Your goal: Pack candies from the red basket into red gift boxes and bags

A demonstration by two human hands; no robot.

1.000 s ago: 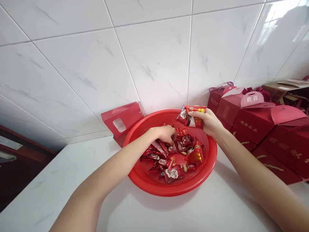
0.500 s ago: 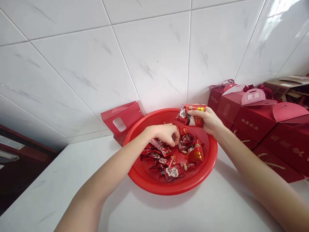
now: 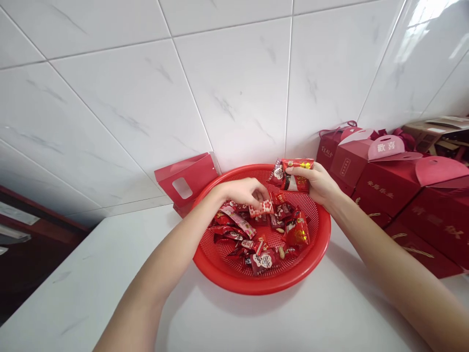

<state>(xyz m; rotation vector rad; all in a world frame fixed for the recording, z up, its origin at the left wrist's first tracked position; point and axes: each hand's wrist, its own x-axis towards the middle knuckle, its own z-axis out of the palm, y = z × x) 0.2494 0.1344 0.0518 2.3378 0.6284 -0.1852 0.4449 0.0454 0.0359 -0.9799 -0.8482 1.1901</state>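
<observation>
A round red plastic basket (image 3: 256,288) with mesh walls holds a spread of small wrapped candies (image 3: 264,261) and a few loose peanuts (image 3: 281,252). Over its middle, my left hand (image 3: 249,193) pinches a red-and-white patterned candy packet (image 3: 261,209) between thumb and fingers. At the basket's far right rim, my right hand (image 3: 318,182) grips red snack packets, a larger shiny red-and-gold one (image 3: 297,182) and a smaller dark red one (image 3: 277,172) beside it. Another red-and-gold packet (image 3: 298,230) lies inside the basket's right side.
An upright red box with a window cutout (image 3: 186,181) leans behind the basket's left side, near the tiled wall (image 3: 234,98). Several red gift boxes (image 3: 388,181) with handles are stacked at the right. A cardboard box (image 3: 432,129) stands behind them.
My left hand has lifted the red-and-white candy packet from the pile and shifted slightly up. My right hand stays at the rim with its packets.
</observation>
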